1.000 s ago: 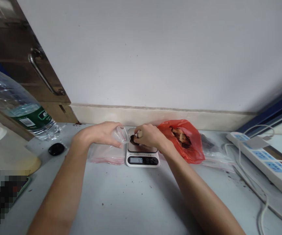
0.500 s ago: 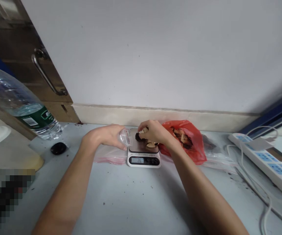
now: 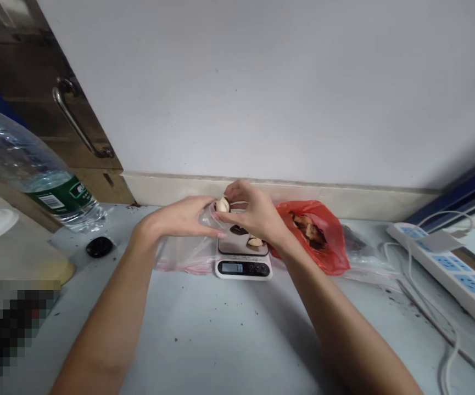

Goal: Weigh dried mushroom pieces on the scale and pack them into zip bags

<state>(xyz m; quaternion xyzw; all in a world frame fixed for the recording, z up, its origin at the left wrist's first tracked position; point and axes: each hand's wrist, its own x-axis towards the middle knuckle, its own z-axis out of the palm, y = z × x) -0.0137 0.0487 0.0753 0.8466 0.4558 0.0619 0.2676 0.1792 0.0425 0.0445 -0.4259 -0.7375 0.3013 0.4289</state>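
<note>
Between the two hands, just above the scale (image 3: 243, 267): pale piece (image 3: 222, 205), pinched in the fingertips of the right hand (image 3: 256, 215), right at the mouth of a clear bag (image 3: 188, 249). Left hand (image 3: 179, 220) closed on the rim of that bag, with the rest hanging down to the surface (image 3: 229, 329) under the wrist. Beneath the right hand, two more pieces (image 3: 255, 241) on the scale's plate. Just right of that hand, red bag (image 3: 323, 247), open. Well left of the left hand, water bottle (image 3: 35, 175).
</note>
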